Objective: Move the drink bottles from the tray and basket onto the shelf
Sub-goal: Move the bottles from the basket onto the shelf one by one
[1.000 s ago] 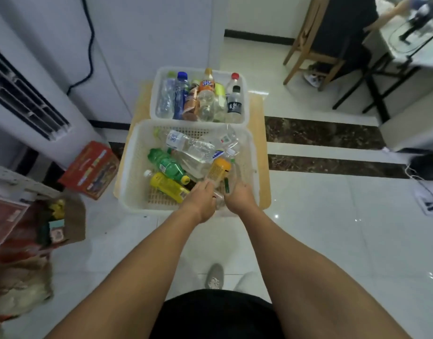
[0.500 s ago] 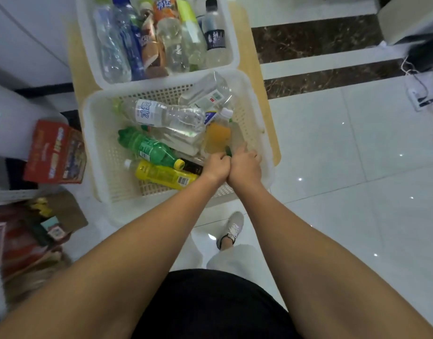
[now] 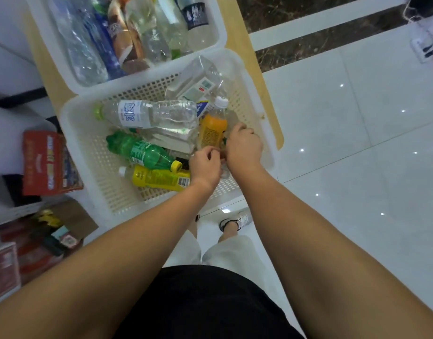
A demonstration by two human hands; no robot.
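The person wears a black top (image 3: pixel 205 304), pale trousers (image 3: pixel 231 253) and a grey sneaker (image 3: pixel 242 220).

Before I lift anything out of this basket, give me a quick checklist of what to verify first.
1. Both hands inside the basket: ok. The left hand and right hand sit together at its near right corner.
2. Firm grip on a bottle: cannot tell. The fingers curl, but what they hold is hidden.
3. Orange bottle beside the right hand: not ok. It stands close enough that a lift might knock it.
4. Yellow bottle by the left hand: ok. It lies flat.
5. Tray bottles: ok. They are packed together beyond the hands.
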